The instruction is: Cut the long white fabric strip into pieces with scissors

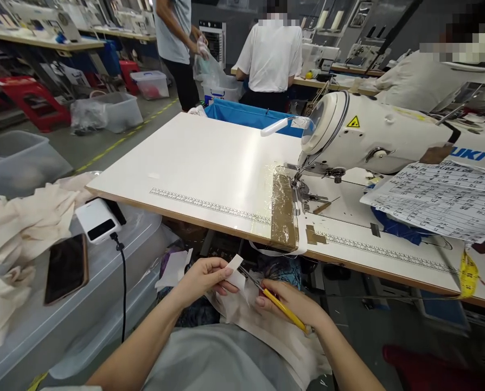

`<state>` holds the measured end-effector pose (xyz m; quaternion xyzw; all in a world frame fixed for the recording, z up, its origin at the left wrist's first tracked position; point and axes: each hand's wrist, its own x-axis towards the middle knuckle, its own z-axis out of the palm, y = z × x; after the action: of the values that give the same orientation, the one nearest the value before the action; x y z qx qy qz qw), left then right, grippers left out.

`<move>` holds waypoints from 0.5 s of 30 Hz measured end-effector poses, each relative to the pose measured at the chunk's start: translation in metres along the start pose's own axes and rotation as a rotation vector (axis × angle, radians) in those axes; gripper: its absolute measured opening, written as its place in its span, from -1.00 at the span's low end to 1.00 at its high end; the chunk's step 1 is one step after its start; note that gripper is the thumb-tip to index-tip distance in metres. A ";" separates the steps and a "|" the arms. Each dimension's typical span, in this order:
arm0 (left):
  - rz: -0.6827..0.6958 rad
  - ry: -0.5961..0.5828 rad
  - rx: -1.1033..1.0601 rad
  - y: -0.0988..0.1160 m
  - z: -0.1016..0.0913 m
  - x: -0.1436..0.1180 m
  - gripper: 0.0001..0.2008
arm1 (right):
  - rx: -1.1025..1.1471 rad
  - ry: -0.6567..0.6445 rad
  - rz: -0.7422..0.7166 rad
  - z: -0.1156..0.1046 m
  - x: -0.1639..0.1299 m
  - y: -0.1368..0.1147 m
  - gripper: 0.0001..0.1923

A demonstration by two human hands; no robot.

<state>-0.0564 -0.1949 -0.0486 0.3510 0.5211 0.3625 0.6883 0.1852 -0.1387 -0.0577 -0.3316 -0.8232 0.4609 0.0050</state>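
My left hand (pixel 212 276) pinches the end of a white fabric piece (pixel 236 278) between thumb and fingers, over my lap. Closed round a pair of yellow-handled thread snips (pixel 285 308), my right hand (pixel 287 298) sits just to the right of it. The blades point up and left, close to the white piece; whether they touch it I cannot tell. Pale cloth (pixel 262 331) hangs across my lap below both hands. Another white scrap (pixel 175 269) lies left of my left wrist.
Ahead stands a sewing machine (pixel 360 127) on a white table (pixel 210 157) with printed rulers along its front edge. A phone (pixel 66 269), a white power bank (pixel 98 220) and cream cloth (pixel 26 222) lie on plastic bins at left. Handwritten sheets (pixel 438 195) cover the machine's right side. Several people are beyond.
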 end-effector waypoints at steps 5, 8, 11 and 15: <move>-0.020 0.003 -0.003 -0.005 -0.004 -0.001 -0.57 | 0.011 -0.034 -0.014 0.005 0.010 -0.004 -0.53; -0.019 0.016 -0.017 -0.008 -0.004 0.000 -0.55 | 0.017 -0.037 -0.017 0.006 0.013 -0.007 -0.49; -0.013 0.035 -0.031 -0.012 -0.005 0.002 -0.54 | -0.007 -0.033 0.012 0.007 0.013 -0.010 -0.47; -0.012 0.037 -0.040 -0.014 -0.004 0.002 -0.54 | -0.046 -0.009 0.044 0.008 0.012 -0.012 -0.44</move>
<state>-0.0582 -0.1998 -0.0626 0.3275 0.5282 0.3753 0.6877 0.1674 -0.1421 -0.0566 -0.3478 -0.8261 0.4431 -0.0164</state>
